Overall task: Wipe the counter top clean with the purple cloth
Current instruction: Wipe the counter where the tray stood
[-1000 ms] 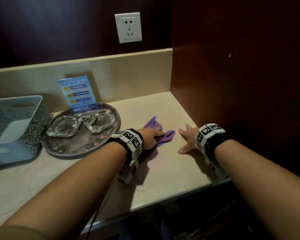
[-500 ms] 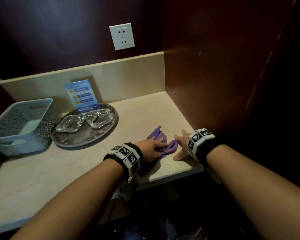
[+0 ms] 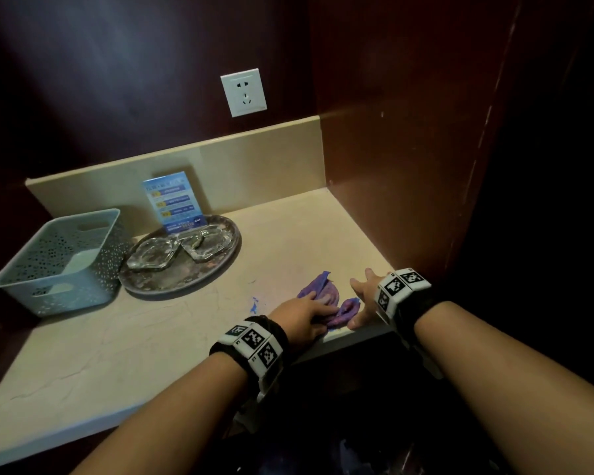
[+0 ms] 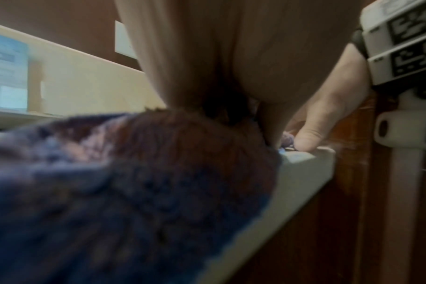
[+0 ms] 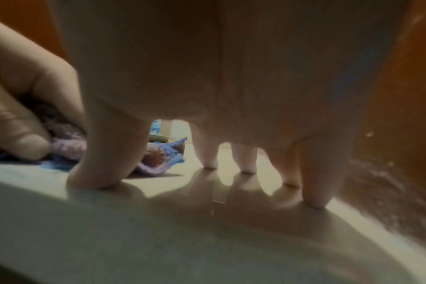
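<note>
A crumpled purple cloth (image 3: 348,308) lies on the beige counter top (image 3: 151,354), close to its front right edge. My left hand (image 3: 309,310) lies on the cloth, fingers over it and thumb curled in, gripping the bunched fabric (image 5: 66,146). Most of the cloth is hidden under that hand; in the left wrist view the cloth (image 4: 110,192) fills the foreground. Just right of it, my right hand (image 3: 364,296) is empty and spread, and its fingertips (image 5: 315,201) stand on the counter by the edge.
A blue smudge (image 3: 254,305) marks the counter left of the cloth. A round tray (image 3: 182,282) holds two glass ashtrays (image 3: 151,255) and a blue card (image 3: 174,202). A perforated basket (image 3: 62,258) stands far left. A wooden wall (image 3: 391,166) closes the right side.
Both hands and the cloth have come toward the counter's front edge, my left hand dragging the cloth. The head view has pulled back and up.
</note>
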Demonstrator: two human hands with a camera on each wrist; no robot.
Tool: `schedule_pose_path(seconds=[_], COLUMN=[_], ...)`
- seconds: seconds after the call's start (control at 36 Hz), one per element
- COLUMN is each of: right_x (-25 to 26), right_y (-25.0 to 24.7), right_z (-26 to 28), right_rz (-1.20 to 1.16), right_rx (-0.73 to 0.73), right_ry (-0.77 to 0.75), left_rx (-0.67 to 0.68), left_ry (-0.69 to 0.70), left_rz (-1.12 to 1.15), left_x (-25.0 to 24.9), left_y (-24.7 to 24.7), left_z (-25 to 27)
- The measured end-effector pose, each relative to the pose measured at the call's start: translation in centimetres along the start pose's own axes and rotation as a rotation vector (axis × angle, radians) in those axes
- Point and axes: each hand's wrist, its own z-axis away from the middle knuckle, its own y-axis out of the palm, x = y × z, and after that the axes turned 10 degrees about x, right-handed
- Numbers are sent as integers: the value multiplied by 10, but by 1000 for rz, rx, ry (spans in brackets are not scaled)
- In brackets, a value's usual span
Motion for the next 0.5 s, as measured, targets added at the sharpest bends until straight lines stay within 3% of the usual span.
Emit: schedule_pose_path(seconds=[0.22,0.33,0.5], right_x=[11,13,17], right_y=[-2,-5,-7], right_z=[4,4,5], right_rz=[-7,4,35], right_rx=[26,41,69], right_ry=[47,64,90], left_rx=[-43,-216,-523], left_ry=[57,50,2], left_rz=[98,310,422], left_x=[9,28,73], left_y=[0,-19,-65], left_z=[17,31,48])
